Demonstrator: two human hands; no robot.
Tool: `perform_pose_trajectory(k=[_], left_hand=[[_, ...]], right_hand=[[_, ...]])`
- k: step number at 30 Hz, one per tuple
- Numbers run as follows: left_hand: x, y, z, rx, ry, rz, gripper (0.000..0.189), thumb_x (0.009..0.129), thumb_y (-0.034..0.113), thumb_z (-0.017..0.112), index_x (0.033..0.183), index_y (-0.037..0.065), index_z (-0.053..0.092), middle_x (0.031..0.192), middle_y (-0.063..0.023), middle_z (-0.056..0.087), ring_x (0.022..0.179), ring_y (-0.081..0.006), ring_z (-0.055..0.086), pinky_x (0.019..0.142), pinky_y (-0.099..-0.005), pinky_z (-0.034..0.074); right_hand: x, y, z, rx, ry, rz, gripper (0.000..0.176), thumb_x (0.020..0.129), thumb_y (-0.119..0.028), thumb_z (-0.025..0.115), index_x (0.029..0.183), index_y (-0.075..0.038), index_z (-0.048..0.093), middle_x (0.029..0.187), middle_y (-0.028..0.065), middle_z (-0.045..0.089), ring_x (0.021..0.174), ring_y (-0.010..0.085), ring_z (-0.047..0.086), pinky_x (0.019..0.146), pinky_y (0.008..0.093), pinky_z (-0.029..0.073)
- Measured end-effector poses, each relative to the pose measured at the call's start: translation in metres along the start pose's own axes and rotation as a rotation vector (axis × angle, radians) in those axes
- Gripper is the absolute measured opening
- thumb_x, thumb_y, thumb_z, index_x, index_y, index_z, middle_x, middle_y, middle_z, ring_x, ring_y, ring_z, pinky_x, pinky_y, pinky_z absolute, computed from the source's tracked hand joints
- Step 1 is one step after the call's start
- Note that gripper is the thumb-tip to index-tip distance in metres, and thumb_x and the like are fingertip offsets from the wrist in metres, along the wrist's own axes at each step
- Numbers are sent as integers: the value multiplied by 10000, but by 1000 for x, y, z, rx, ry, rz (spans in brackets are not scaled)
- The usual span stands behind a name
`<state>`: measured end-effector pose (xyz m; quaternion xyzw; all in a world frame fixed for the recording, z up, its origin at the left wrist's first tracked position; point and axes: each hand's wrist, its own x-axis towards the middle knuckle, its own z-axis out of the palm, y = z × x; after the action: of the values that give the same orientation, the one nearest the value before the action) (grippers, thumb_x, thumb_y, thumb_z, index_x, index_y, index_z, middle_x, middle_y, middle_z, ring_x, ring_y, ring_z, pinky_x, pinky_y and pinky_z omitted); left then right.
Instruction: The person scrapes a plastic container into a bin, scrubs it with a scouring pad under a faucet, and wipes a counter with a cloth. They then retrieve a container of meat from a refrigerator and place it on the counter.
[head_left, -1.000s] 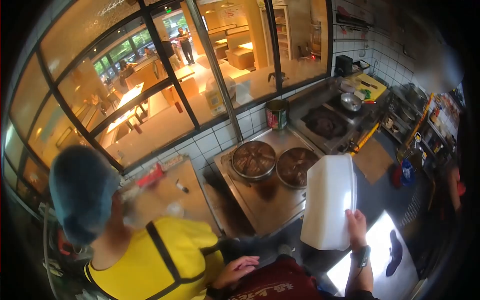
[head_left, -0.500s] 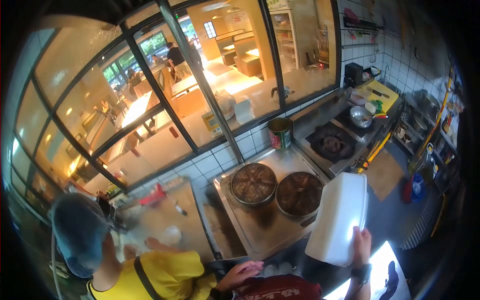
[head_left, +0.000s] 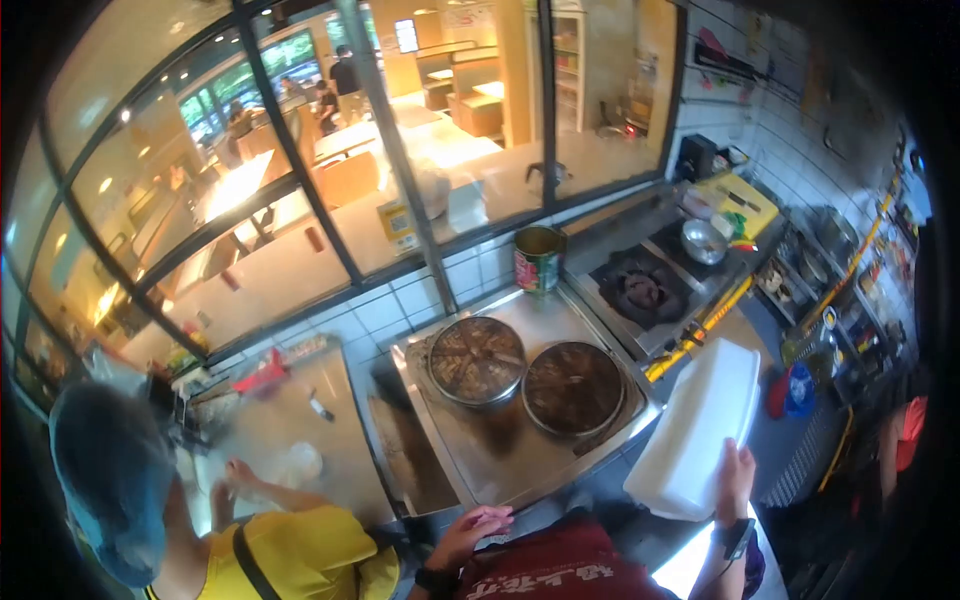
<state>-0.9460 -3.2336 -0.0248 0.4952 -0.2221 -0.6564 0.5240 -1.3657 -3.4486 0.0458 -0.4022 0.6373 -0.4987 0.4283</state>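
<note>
White tub (head_left: 697, 430), maroon apron (head_left: 548, 562), yellow shirt (head_left: 290, 560)

Left of me, co-worker (head_left: 290, 550) in yellow top and bluish hair net (head_left: 110, 480), arms over pale worktop (head_left: 270, 440). On same worktop, bright red packet (head_left: 262, 370) and small dark-and-white object (head_left: 320, 407), too blurred to name. Ahead of me, black-framed window (head_left: 548, 100); below it, open tin can with green and red label (head_left: 538, 268). To my right, black gas burner (head_left: 640, 288), shiny round metal bowl (head_left: 704, 243) beyond, then yellow cutting board (head_left: 754, 208), black box (head_left: 698, 157) near it.

the right hand (head_left: 736, 478) holds a white tub (head_left: 698, 430) — two round pans (head_left: 477, 360) nearby.
</note>
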Motion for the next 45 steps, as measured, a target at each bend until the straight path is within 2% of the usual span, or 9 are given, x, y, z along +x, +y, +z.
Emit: perform_pose_trajectory(k=[6, 14, 20, 25, 35, 40, 42, 44, 45], left_hand=[[64, 20, 50, 55, 46, 2, 246, 990, 74, 572, 1190, -56, 631, 1290, -199, 639, 1149, -289, 656, 981, -424, 555], [231, 40, 216, 222, -84, -28, 227, 974, 76, 552, 1137, -66, 623, 1272, -234, 637, 1121, -316, 672, 953, -456, 568], [342, 62, 373, 440, -413, -126, 275, 971, 10, 597, 1237, -56, 598, 1339, -177, 604, 1199, -232, 619, 1019, -356, 531], [425, 33, 456, 500, -677, -247, 293, 1006, 100, 615, 1273, -18, 586, 1308, -128, 611, 1215, -207, 601, 1004, -325, 516], [562, -21, 626, 520, -1081, -400, 557, 1008, 146, 606, 1498, 34, 366, 1473, -162, 454, 1317, -262, 515, 1033, -394, 511], [660, -25, 713, 481, -1080, -350, 739, 973, 182, 666, 1569, 45, 251, 1534, -224, 373, 1263, -251, 538, 993, -375, 522], [704, -17, 745, 382, -850, -325, 756, 971, 180, 667, 1575, 44, 233, 1549, -231, 343, 1295, -274, 518, 1003, -404, 528], [750, -8, 771, 359, -790, -312, 741, 983, 207, 636, 1577, 43, 224, 1563, -242, 313, 1355, -307, 463, 1018, -442, 527], [774, -1, 783, 301, -702, -266, 709, 996, 237, 607, 1573, 60, 235, 1542, -187, 347, 1364, -293, 445, 1017, -507, 509]], right_hand=[[61, -9, -9, -183, 166, 135, 309, 994, -278, 667, 1008, 30, 658, 796, -9, 620, 683, 66, 520, 578, 255, 421], [197, 6, -101, 110, 148, 172, 292, 985, -227, 692, 1048, 52, 633, 920, 51, 688, 776, 86, 599, 686, 274, 511], [272, 3, -189, 153, 288, 158, 244, 975, -188, 705, 1045, 37, 638, 908, 50, 690, 767, 82, 593, 668, 268, 505], [297, -15, -239, 60, 407, 123, 241, 963, -178, 724, 1056, 25, 635, 903, 43, 691, 779, 77, 587, 686, 255, 492], [371, -24, -271, 44, 417, 141, 164, 956, -115, 719, 1012, 6, 623, 882, 0, 660, 745, 49, 556, 632, 234, 476], [481, -26, -291, -206, 375, 109, 334, 908, -214, 792, 783, -17, 554, 676, -12, 559, 624, 60, 461, 524, 288, 419], [535, -14, -306, -299, 283, 12, 411, 895, -253, 800, 724, -19, 508, 607, 66, 518, 561, 134, 431, 510, 338, 400], [582, -41, -319, -546, 136, -47, 406, 889, -282, 792, 726, -24, 525, 606, 141, 560, 522, 244, 529, 520, 391, 448], [603, -50, -325, -546, 156, -49, 406, 889, -282, 792, 726, -24, 525, 606, 141, 560, 522, 244, 529, 520, 391, 448]])
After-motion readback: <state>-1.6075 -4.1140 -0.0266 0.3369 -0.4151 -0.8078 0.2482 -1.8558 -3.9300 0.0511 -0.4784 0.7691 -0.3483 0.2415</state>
